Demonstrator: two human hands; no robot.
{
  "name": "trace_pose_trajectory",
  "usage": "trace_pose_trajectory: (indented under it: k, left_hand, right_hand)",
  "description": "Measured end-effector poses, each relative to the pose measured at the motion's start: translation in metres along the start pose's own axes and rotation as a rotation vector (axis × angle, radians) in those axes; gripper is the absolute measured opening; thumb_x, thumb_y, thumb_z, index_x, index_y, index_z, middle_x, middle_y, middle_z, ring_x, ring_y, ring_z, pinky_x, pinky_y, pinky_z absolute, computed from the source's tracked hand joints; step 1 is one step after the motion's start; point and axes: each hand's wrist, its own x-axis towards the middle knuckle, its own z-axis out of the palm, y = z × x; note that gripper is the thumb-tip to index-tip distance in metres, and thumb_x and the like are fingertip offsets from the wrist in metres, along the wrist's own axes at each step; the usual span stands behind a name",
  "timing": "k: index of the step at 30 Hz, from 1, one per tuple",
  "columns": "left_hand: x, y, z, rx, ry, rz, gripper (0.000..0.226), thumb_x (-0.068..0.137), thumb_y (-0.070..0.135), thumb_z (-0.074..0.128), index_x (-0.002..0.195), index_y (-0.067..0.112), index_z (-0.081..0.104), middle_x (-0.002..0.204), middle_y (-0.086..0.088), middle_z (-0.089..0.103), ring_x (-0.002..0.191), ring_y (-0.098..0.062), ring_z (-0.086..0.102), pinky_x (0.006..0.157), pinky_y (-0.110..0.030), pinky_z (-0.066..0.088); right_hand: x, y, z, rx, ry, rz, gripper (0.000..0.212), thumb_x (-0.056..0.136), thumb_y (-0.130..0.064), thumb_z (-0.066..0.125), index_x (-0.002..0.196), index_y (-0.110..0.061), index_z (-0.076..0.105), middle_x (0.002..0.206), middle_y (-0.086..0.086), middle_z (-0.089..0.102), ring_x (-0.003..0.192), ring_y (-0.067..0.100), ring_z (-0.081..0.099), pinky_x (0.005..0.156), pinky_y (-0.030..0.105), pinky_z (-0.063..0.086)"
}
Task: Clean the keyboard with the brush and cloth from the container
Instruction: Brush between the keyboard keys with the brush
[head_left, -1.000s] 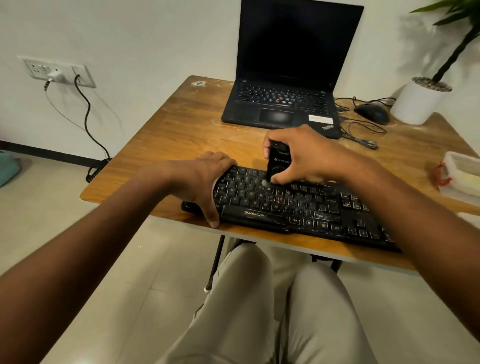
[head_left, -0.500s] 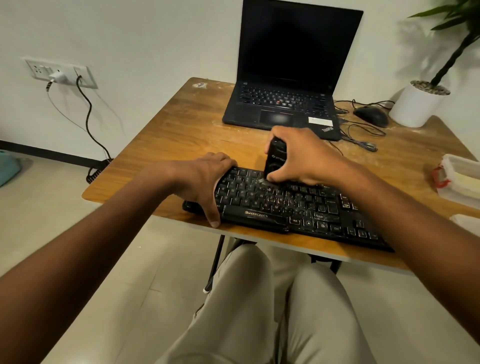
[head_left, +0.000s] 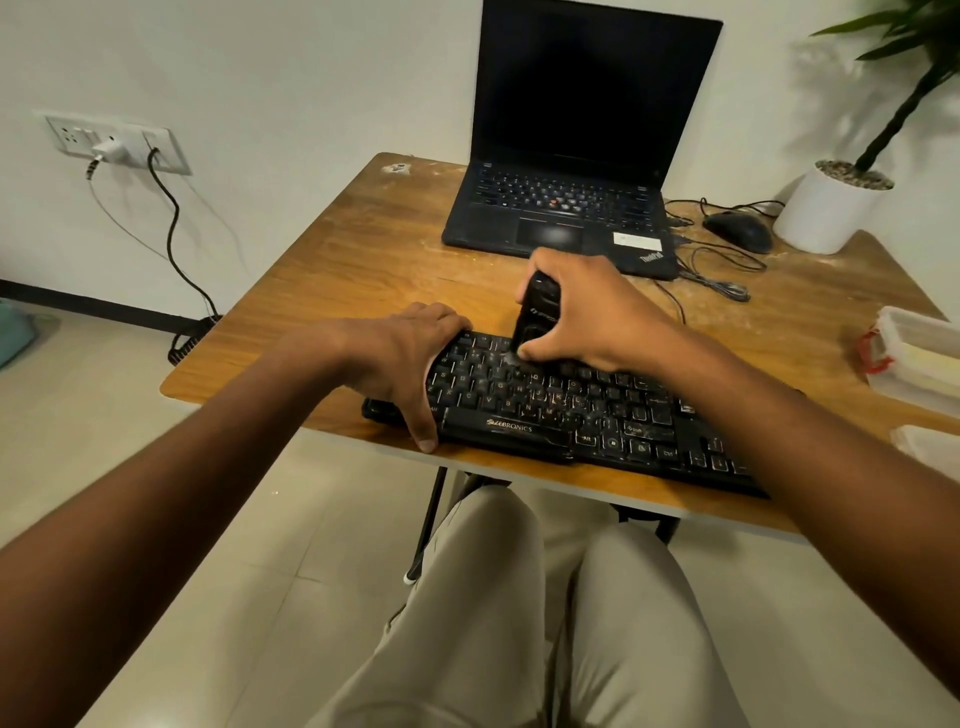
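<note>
One keyboard (head_left: 571, 410) marked ZEBRONICS is held at its left end by the left hand (head_left: 400, 358), one brush (head_left: 535, 317) is gripped on its keys by the right hand (head_left: 587, 312), and one laptop (head_left: 576, 156) marked ThinkPad is seen behind on the desk (head_left: 353, 260).

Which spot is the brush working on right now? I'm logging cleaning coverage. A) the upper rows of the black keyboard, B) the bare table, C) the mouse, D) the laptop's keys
A: the right hand grips the black brush upright with its tip on the upper key rows of the keyboard, while the left hand holds the keyboard's left end.
</note>
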Motion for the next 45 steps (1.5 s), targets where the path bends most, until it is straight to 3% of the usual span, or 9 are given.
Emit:
trace_pose_trajectory:
  k: [6,13,19,22,27,30,34,39,45]
  left_hand:
    - [0.0,-0.001,0.001,-0.005,0.006,0.014,0.137,0.049,0.043,0.101,0.158,0.025,0.02,0.148,0.008,0.031,0.137,-0.014,0.028,0.119,-0.04,0.033]
    - [-0.001,0.001,0.0,-0.004,0.01,-0.004,0.138,0.05,0.041,0.101,0.159,0.024,0.019,0.148,0.007,0.031,0.137,-0.015,0.03,0.118,-0.039,0.034]
    - [0.0,-0.002,0.001,-0.014,0.008,0.003,0.138,0.049,0.042,0.101,0.159,0.024,0.019,0.15,0.006,0.031,0.138,-0.015,0.029,0.119,-0.04,0.034]
    - [-0.001,-0.001,0.001,-0.009,0.008,0.009,0.138,0.049,0.042,0.101,0.159,0.023,0.02,0.149,0.006,0.032,0.137,-0.015,0.029,0.118,-0.039,0.034]
    - [-0.002,0.001,0.0,-0.007,0.013,0.003,0.137,0.05,0.041,0.101,0.159,0.023,0.02,0.149,0.006,0.032,0.137,-0.015,0.03,0.117,-0.038,0.034]
    - [-0.003,0.001,0.001,-0.008,0.019,-0.003,0.137,0.051,0.041,0.101,0.159,0.023,0.02,0.15,0.005,0.032,0.138,-0.016,0.03,0.117,-0.039,0.034]
    - [-0.004,0.001,0.0,-0.013,0.014,0.005,0.136,0.051,0.039,0.101,0.16,0.023,0.019,0.151,0.005,0.031,0.139,-0.016,0.03,0.118,-0.039,0.035]
    - [-0.004,0.001,0.001,-0.009,0.012,0.01,0.137,0.052,0.04,0.101,0.16,0.023,0.019,0.152,0.005,0.03,0.139,-0.015,0.029,0.117,-0.038,0.034]
    - [-0.002,-0.001,0.001,-0.016,0.012,0.005,0.137,0.05,0.039,0.101,0.16,0.024,0.019,0.151,0.006,0.03,0.138,-0.016,0.029,0.116,-0.039,0.034]
  right_hand:
    - [-0.019,0.024,-0.031,-0.089,-0.082,0.055,0.055,0.067,-0.021,0.094,0.108,-0.028,0.059,0.1,-0.011,0.061,0.091,0.017,0.064,0.066,0.032,0.057]
    - [-0.001,-0.016,0.001,0.206,0.07,-0.097,0.054,0.066,-0.021,0.094,0.108,-0.029,0.06,0.103,-0.012,0.063,0.094,0.014,0.067,0.063,0.03,0.061]
    - [-0.011,0.01,-0.01,0.052,-0.096,-0.035,0.051,0.071,-0.02,0.091,0.107,-0.03,0.057,0.105,-0.01,0.062,0.091,0.012,0.065,0.064,0.032,0.062]
    - [-0.018,0.019,-0.026,-0.033,-0.145,0.002,0.052,0.068,-0.02,0.093,0.104,-0.032,0.058,0.102,-0.012,0.062,0.092,0.011,0.063,0.063,0.026,0.055]
    - [-0.013,-0.007,-0.018,0.081,-0.018,-0.044,0.053,0.07,-0.022,0.091,0.11,-0.026,0.057,0.102,-0.009,0.06,0.092,0.015,0.065,0.069,0.036,0.062]
    - [-0.008,-0.024,0.001,0.153,0.028,-0.111,0.054,0.068,-0.025,0.093,0.109,-0.028,0.058,0.102,-0.011,0.062,0.089,0.011,0.065,0.065,0.032,0.061]
    - [-0.012,-0.009,0.001,0.104,-0.074,-0.104,0.052,0.071,-0.022,0.092,0.107,-0.033,0.056,0.101,-0.013,0.061,0.087,0.006,0.063,0.06,0.022,0.058]
    - [-0.022,0.014,-0.031,-0.084,-0.224,-0.054,0.051,0.069,-0.018,0.092,0.104,-0.032,0.058,0.102,-0.012,0.062,0.092,0.005,0.061,0.067,0.025,0.055]
    - [-0.014,-0.008,-0.014,0.16,0.008,-0.091,0.051,0.071,-0.022,0.091,0.105,-0.032,0.055,0.104,-0.016,0.059,0.094,0.002,0.062,0.063,0.023,0.06]
